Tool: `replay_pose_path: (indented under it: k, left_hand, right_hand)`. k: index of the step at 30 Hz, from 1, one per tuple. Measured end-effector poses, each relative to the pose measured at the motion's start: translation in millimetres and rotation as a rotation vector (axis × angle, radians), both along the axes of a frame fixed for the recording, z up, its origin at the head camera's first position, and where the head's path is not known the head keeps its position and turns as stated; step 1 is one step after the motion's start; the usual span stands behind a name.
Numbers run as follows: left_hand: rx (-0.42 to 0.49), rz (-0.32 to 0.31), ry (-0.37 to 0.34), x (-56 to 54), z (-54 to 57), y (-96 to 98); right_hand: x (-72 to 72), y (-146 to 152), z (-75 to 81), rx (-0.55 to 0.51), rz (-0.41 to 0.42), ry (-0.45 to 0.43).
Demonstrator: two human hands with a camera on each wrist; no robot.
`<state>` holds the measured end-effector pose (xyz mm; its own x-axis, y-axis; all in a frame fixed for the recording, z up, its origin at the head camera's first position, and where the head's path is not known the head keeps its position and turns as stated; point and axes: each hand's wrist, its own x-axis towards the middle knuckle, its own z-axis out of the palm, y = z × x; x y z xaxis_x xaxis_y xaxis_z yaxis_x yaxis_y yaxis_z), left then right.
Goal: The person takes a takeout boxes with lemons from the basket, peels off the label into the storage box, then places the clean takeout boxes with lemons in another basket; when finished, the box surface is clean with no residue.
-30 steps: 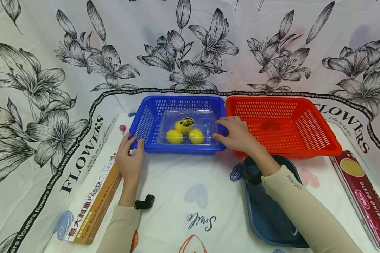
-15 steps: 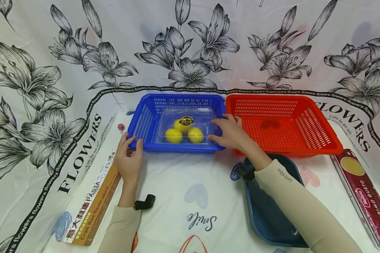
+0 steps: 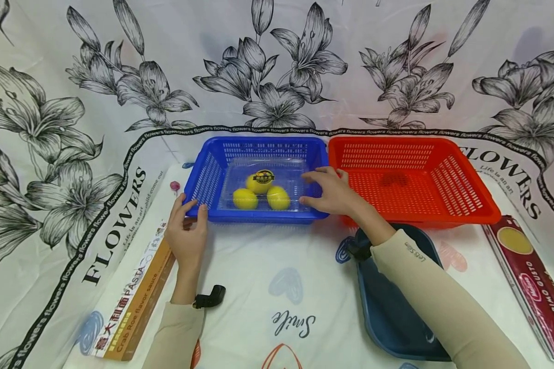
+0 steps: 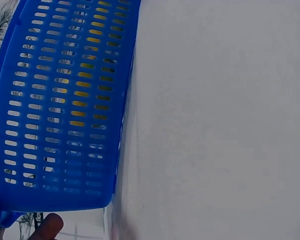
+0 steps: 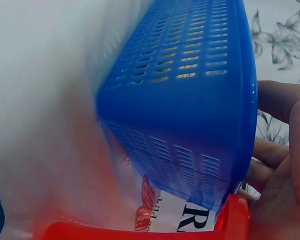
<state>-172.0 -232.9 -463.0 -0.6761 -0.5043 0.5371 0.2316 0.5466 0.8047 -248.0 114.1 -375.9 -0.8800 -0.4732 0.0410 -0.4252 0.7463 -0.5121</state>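
A blue plastic basket (image 3: 258, 218) stands at mid-table, holding a clear plastic box (image 3: 286, 171) with a black-and-gold label. Inside the box are three yellow lemons (image 3: 278, 198). My left hand (image 3: 188, 238) holds the basket's left front corner, fingers over the rim. In the left wrist view only the thumb (image 4: 49, 227) shows, below the basket's end. My right hand (image 3: 332, 192) reaches over the basket's right rim, its fingers and thumb spread against the box's right end. In the right wrist view the basket wall (image 5: 170, 110) hides the fingertips.
A red basket (image 3: 443, 218) adjoins the blue one on the right. Under my right forearm lies a dark blue tray (image 3: 374, 318). Pasta boxes flank the area: a crab roe one (image 3: 134, 307) at left, a dark red one (image 3: 531, 292) at right.
The clear box with the lemons has slid left inside the blue basket, and my right hand has moved left with it. My left hand stays at the basket's corner.
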Motion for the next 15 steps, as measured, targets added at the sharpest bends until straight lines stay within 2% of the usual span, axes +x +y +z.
replay_pose_path:
  k: [6, 11, 15]
  left_hand:
    - [-0.013, 0.003, -0.009, 1.0, 1.5, -1.9]
    - [-0.013, 0.011, -0.016, 2.2, 1.4, -0.8]
    - [-0.013, 0.012, -0.035, 3.3, 1.8, 1.5]
  right_hand:
    - [-6.8, -2, -1.9, 0.025, 0.004, 0.042]
    - [-16.7, -4, -7.6, 0.149, -0.010, 0.110]
    - [-23.1, -5, -11.4, 0.224, -0.009, 0.110]
